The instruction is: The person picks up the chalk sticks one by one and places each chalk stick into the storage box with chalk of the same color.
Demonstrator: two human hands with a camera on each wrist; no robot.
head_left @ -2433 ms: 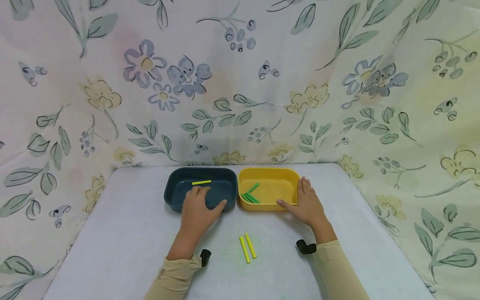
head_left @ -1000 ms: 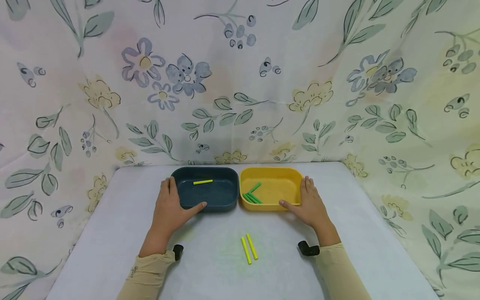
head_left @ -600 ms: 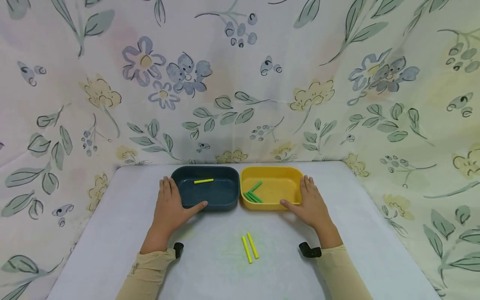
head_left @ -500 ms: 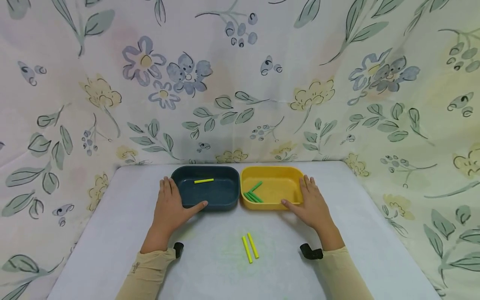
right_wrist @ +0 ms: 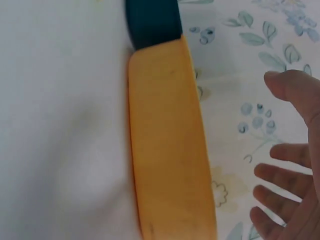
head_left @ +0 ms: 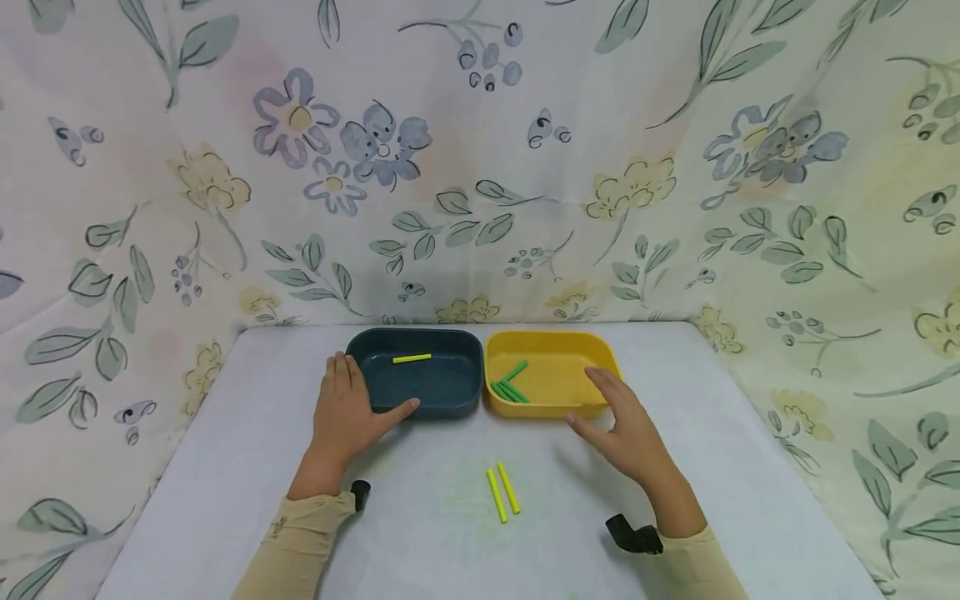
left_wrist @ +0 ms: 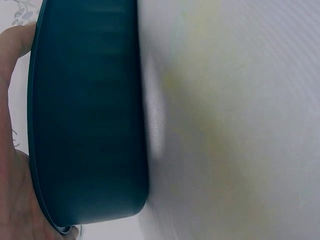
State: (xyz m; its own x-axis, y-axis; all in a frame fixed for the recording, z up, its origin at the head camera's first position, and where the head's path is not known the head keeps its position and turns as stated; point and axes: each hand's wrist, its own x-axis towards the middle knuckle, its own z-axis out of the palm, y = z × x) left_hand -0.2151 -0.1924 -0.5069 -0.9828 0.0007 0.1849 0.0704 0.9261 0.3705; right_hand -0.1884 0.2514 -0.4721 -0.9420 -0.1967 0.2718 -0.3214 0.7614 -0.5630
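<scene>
Left hand [head_left: 347, 421], straight-fingered, rested against a dark-blue rounded-rectangular plastic bin [head_left: 448, 385]; right hand [head_left: 633, 437], released, hovered beside a yellow rounded-rectangular plastic bin [head_left: 557, 382].

Left hand [head_left: 348, 421] is blocking the left end of the dark bin [head_left: 442, 385], while right hand [head_left: 630, 429] is hanging apart from the yellow bin [head_left: 558, 377], crowding its near right corner. Between the hands, a lane over the white table [head_left: 442, 533] is leading to both bins, with two yellow sticks [head_left: 497, 496] lying low in it, and the bins are standing too tight together for a hand to pass. Floral cloth [head_left: 465, 133] is closing off the far side; inside, green sticks [head_left: 514, 392] are crowding the yellow bin's left end, its right half is offering room.
</scene>
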